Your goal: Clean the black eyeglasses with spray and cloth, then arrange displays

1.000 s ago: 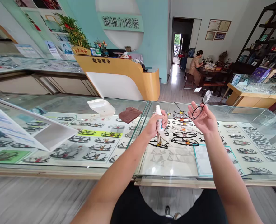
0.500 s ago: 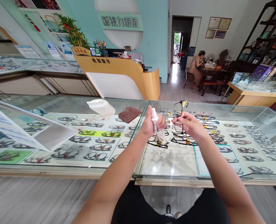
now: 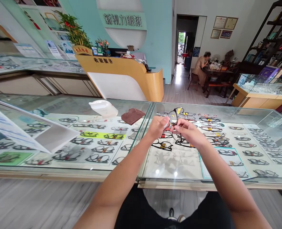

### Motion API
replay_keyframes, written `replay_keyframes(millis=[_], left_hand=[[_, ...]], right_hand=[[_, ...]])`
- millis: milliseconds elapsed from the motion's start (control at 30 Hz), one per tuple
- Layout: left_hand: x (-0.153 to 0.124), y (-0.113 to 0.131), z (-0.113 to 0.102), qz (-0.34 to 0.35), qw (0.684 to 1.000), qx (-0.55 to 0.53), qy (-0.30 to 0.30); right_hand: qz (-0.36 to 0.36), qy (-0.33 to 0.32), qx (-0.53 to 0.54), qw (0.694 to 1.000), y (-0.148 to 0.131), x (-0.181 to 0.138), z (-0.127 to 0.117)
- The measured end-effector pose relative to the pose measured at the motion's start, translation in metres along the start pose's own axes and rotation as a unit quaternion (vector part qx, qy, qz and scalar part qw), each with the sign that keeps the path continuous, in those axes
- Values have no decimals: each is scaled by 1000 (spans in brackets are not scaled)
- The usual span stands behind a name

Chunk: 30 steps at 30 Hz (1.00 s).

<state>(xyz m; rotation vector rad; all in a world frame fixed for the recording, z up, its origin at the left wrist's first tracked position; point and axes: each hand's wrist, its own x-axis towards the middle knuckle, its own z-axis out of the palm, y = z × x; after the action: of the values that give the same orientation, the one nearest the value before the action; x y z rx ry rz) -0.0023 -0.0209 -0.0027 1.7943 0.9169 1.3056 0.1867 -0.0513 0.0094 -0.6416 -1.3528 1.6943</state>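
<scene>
Above the glass display counter [image 3: 179, 168], my left hand [image 3: 157, 128] is closed around a small white spray bottle [image 3: 166, 126], which is mostly hidden by the fingers. My right hand [image 3: 187, 133] pinches a pair of black-framed glasses [image 3: 173, 117] with a yellow tag, held upright right beside the bottle. The two hands nearly touch. Under the glass lie several rows of spectacle frames.
A brown cloth [image 3: 132, 115] and a white plastic case [image 3: 103, 108] lie on the counter's far edge. A tilted white sign [image 3: 24, 130] stands at left. Beyond are an orange reception desk [image 3: 131, 74] and a person seated at a table [image 3: 201, 68] at the back right.
My right hand brought the glasses down and left from up high until they sit next to the bottle. My left hand tilted the bottle toward the lens.
</scene>
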Motion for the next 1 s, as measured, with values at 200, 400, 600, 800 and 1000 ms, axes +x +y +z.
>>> replay_keyframes(millis=[200, 400, 600, 800, 1000], left_hand=[[-1, 5, -2, 7, 999, 4, -36], [-4, 1, 4, -5, 994, 3, -108], [-8, -5, 14, -19, 991, -20, -131], [4, -3, -1, -20, 993, -108, -36], [25, -13, -44, -56, 974, -194, 99]], right_hand=[[-10, -2, 38, 999, -1, 0, -1], [-49, 47, 91, 994, -4, 4, -5], [-56, 40, 97, 993, -3, 5, -5], [-47, 72, 90, 992, -5, 6, -10], [-50, 85, 108, 989, -6, 7, -16]])
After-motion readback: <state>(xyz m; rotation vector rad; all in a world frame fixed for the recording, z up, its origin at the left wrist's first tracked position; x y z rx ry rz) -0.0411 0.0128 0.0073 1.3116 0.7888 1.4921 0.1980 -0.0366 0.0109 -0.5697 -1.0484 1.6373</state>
